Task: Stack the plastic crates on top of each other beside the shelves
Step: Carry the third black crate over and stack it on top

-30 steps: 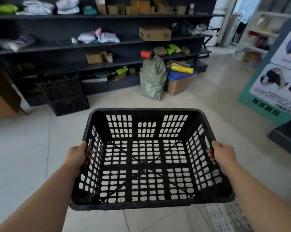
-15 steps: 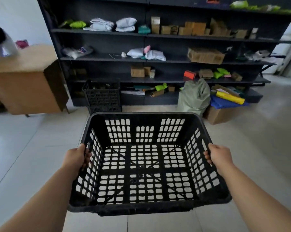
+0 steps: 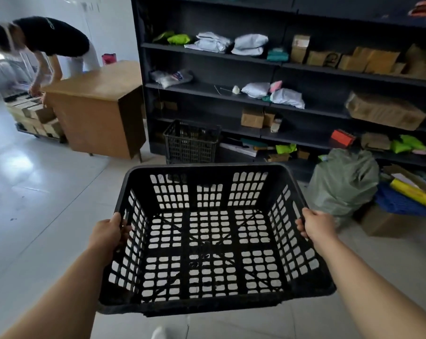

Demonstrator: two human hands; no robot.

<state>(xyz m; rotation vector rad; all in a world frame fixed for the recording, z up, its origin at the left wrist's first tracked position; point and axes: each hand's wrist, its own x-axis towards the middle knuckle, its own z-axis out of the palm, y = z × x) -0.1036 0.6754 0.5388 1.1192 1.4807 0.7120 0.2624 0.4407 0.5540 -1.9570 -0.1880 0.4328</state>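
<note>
I carry an empty black slotted plastic crate (image 3: 212, 307) level in front of me, above the pale tiled floor. My left hand (image 3: 108, 232) grips its left rim, fingers hooked through the side slots. My right hand (image 3: 316, 225) grips the right rim the same way. A second black crate (image 3: 191, 143) stands on the floor against the foot of the dark shelves (image 3: 275, 62), straight ahead and just beyond the held crate's far rim.
A wooden desk (image 3: 97, 113) stands left of the shelves, and a person (image 3: 43, 42) bends over stacked boxes (image 3: 34, 118) behind it. A green sack (image 3: 344, 182) and an open cardboard box (image 3: 383, 221) sit on the floor at right. Bare tiles lie at left.
My view has swung left and moved closer to the shelves. The floor crate now sits straight ahead, and the desk and the person have come into view. Both hands keep their grip.
</note>
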